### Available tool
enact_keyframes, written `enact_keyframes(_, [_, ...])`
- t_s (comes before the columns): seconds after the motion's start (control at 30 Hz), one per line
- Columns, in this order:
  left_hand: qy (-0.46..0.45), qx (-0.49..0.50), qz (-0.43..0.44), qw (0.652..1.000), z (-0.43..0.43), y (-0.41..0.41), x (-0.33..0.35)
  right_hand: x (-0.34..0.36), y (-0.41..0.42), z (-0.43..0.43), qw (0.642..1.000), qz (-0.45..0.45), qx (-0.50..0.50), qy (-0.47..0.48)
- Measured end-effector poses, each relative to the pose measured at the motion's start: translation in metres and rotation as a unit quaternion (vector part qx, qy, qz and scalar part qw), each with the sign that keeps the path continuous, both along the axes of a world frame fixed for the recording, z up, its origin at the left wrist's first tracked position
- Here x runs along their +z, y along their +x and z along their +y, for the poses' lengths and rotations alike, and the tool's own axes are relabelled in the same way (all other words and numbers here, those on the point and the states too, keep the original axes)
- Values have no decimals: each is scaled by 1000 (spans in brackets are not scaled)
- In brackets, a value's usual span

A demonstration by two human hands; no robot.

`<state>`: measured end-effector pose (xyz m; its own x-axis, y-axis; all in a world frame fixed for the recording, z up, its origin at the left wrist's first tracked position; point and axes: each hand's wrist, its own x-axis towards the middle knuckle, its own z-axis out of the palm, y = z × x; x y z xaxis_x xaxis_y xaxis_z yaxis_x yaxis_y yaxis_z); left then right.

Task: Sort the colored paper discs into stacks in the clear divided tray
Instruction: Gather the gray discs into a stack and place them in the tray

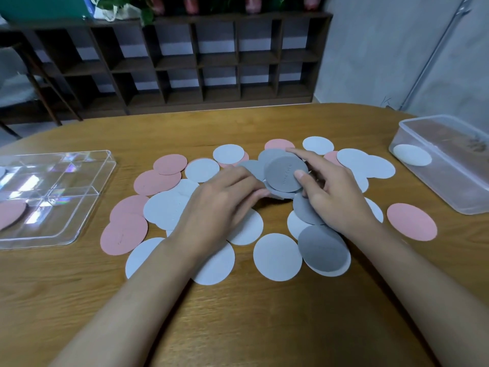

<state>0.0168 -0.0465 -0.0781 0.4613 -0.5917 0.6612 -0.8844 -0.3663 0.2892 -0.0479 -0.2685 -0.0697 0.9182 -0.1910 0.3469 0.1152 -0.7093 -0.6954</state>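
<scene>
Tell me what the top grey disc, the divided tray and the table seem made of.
The grey disc looks like matte card or thick paper: flat, no shine. The divided tray is clear hard plastic, glossy, with rainbow glints. The table is wood or wood-look laminate: visible grain, smooth finish.

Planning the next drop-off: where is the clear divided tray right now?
In the head view, the clear divided tray sits on the table at the far left, left of the scattered discs, with a pink disc in a near compartment.
</scene>
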Motion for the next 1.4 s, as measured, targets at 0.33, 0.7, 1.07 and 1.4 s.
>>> enact_keyframes(0.33, [-123, 71, 80, 987, -3, 1, -1, -4, -2, 5, 998, 6, 51, 31])
enact_keyframes(0.7, [-144, 96, 265, 948, -11, -5, -3, -1, -5, 8, 993, 46, 89, 55])
enact_keyframes(1.07, [34, 96, 194, 976, -11, 1, -11, 5, -2, 1, 998, -12, 28, -49])
enact_keyframes(1.4, [85, 69, 109, 988, -18, 6, -15, 1, 2, -3, 1000, 2, -17, -16])
